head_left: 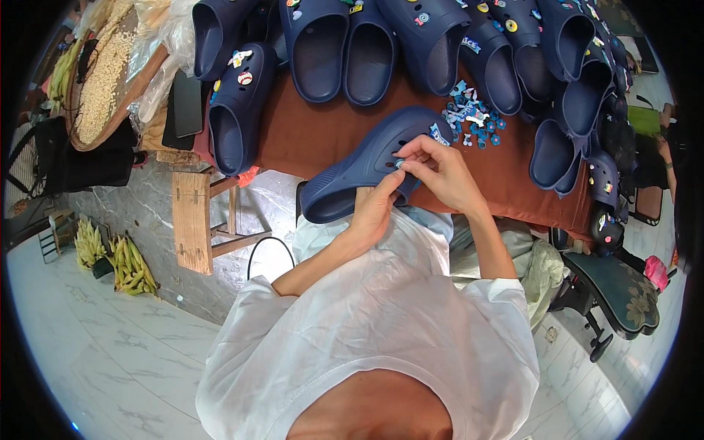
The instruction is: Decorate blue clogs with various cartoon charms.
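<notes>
A navy blue clog [370, 150] with holes in its upper lies in my hands at the near edge of the table. My left hand [372, 214] grips it, fingers reaching into the opening and thumb on the upper. With thumb and forefinger, my right hand [444, 174] pinches a small light-blue shoe charm [400, 164] against the upper by the holes. Whether the charm is seated in a hole is hidden by my fingertips. A white and blue charm [438, 134] sits on the clog near its toe. Beyond it lies a pile of loose blue charms [477, 115].
Several navy clogs [315, 62] with charms line the far and right parts of the brown-covered table [293, 139]. A phone [188, 103] and a basket of pale kernels [105, 95] are at left. Below stand a wooden stool [192, 220] and corn cobs [130, 265]; a dark chair [616, 293] is right.
</notes>
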`<act>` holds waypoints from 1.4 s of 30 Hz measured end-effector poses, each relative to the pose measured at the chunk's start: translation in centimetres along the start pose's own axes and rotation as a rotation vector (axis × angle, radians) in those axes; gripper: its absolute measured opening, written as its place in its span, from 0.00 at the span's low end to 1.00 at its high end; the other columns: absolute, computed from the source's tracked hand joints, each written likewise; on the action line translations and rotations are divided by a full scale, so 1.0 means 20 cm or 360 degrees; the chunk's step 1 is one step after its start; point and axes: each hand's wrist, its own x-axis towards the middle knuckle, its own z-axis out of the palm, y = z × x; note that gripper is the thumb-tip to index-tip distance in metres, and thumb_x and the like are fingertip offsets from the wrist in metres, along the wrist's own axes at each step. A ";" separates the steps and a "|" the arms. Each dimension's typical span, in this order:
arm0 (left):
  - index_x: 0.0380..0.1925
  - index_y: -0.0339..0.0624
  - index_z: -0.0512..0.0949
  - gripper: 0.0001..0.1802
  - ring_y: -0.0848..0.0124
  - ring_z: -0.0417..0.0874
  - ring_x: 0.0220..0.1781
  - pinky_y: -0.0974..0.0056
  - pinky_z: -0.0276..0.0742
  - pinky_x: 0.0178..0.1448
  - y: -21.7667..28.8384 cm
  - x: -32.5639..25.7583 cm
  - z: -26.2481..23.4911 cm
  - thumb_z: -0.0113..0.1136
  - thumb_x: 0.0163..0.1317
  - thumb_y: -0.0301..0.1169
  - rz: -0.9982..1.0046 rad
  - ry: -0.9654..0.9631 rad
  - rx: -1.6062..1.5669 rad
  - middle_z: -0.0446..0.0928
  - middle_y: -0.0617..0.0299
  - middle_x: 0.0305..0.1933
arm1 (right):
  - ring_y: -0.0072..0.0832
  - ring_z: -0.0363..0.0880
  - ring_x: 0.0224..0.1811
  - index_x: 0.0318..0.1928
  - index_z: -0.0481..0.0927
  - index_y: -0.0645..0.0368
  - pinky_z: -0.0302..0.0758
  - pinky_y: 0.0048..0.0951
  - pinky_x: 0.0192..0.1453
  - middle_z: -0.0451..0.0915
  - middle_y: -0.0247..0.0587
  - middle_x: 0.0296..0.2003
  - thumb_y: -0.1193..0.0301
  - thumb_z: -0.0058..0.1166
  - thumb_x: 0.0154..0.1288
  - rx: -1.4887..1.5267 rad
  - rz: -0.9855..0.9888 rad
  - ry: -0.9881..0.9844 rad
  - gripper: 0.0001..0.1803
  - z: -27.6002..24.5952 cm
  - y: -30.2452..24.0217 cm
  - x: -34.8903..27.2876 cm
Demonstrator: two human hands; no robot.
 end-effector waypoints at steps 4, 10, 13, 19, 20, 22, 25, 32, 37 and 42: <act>0.59 0.40 0.70 0.20 0.73 0.77 0.59 0.62 0.73 0.65 -0.01 0.00 -0.03 0.58 0.67 0.27 -0.0019 -0.0007 -0.0001 0.75 0.62 0.57 | 0.23 0.78 0.31 0.42 0.82 0.64 0.76 0.26 0.39 0.82 0.38 0.32 0.76 0.60 0.63 -0.0300 -0.0124 -0.0017 0.08 0.02 -0.01 0.02; 0.50 0.32 0.77 0.16 0.73 0.80 0.56 0.63 0.75 0.63 0.03 -0.01 -0.02 0.60 0.70 0.34 -0.0027 -0.0065 -0.0145 0.79 0.57 0.53 | 0.26 0.80 0.31 0.38 0.81 0.65 0.77 0.28 0.39 0.82 0.39 0.31 0.76 0.61 0.62 -0.0412 -0.0196 0.0058 0.06 0.03 -0.02 0.03; 0.51 0.35 0.76 0.18 0.71 0.79 0.57 0.62 0.75 0.64 0.00 0.02 -0.06 0.61 0.69 0.37 -0.0058 -0.0019 -0.0152 0.78 0.60 0.54 | 0.30 0.82 0.30 0.36 0.79 0.65 0.79 0.31 0.36 0.82 0.41 0.32 0.75 0.62 0.60 -0.0337 -0.0122 0.0086 0.07 0.05 -0.04 0.03; 0.51 0.39 0.76 0.18 0.70 0.79 0.57 0.61 0.75 0.64 0.04 0.02 -0.05 0.62 0.68 0.39 -0.0170 0.0132 -0.0198 0.78 0.60 0.54 | 0.38 0.80 0.34 0.36 0.79 0.63 0.76 0.35 0.37 0.78 0.42 0.32 0.76 0.59 0.61 -0.0729 -0.0463 0.0374 0.04 0.16 -0.01 0.00; 0.52 0.40 0.75 0.19 0.70 0.78 0.58 0.61 0.75 0.64 0.04 0.02 -0.06 0.63 0.68 0.39 -0.0216 0.0246 -0.0235 0.78 0.61 0.55 | 0.41 0.79 0.35 0.35 0.78 0.62 0.75 0.38 0.38 0.78 0.42 0.32 0.75 0.58 0.61 -0.0840 -0.0559 0.0444 0.04 0.18 -0.01 0.00; 0.54 0.42 0.74 0.20 0.70 0.77 0.59 0.61 0.75 0.64 0.05 0.02 -0.08 0.63 0.68 0.40 -0.0260 0.0260 -0.0245 0.77 0.61 0.56 | 0.43 0.77 0.38 0.36 0.78 0.61 0.75 0.43 0.39 0.77 0.41 0.33 0.76 0.57 0.60 -0.0799 -0.0522 0.0427 0.04 0.22 -0.02 -0.03; 0.55 0.44 0.74 0.20 0.70 0.78 0.60 0.62 0.76 0.64 0.08 0.01 -0.10 0.61 0.69 0.42 -0.0264 0.0226 -0.0179 0.77 0.61 0.57 | 0.42 0.75 0.39 0.36 0.76 0.60 0.75 0.43 0.39 0.74 0.42 0.35 0.75 0.56 0.60 -0.0864 -0.0477 0.0450 0.04 0.27 -0.01 -0.05; 0.54 0.45 0.75 0.18 0.70 0.80 0.57 0.63 0.79 0.61 0.08 0.04 -0.14 0.60 0.69 0.40 -0.0183 0.0274 -0.0180 0.79 0.62 0.54 | 0.41 0.74 0.39 0.39 0.78 0.61 0.74 0.40 0.42 0.74 0.42 0.37 0.78 0.56 0.61 -0.0862 -0.0548 0.0571 0.06 0.33 0.02 -0.05; 0.50 0.40 0.74 0.15 0.69 0.81 0.55 0.60 0.80 0.60 0.07 0.12 -0.22 0.61 0.68 0.35 -0.0144 0.0299 -0.0344 0.79 0.59 0.51 | 0.41 0.76 0.41 0.43 0.80 0.61 0.76 0.39 0.43 0.75 0.43 0.38 0.78 0.56 0.60 -0.0635 -0.0713 0.0595 0.10 0.30 0.05 -0.05; 0.53 0.35 0.71 0.19 0.63 0.80 0.58 0.53 0.78 0.64 0.13 0.11 -0.09 0.62 0.66 0.31 -0.0146 0.0426 -0.0297 0.76 0.54 0.55 | 0.26 0.82 0.35 0.41 0.83 0.59 0.79 0.27 0.37 0.79 0.39 0.36 0.80 0.56 0.64 -0.0100 -0.0405 0.0953 0.07 0.12 0.11 -0.10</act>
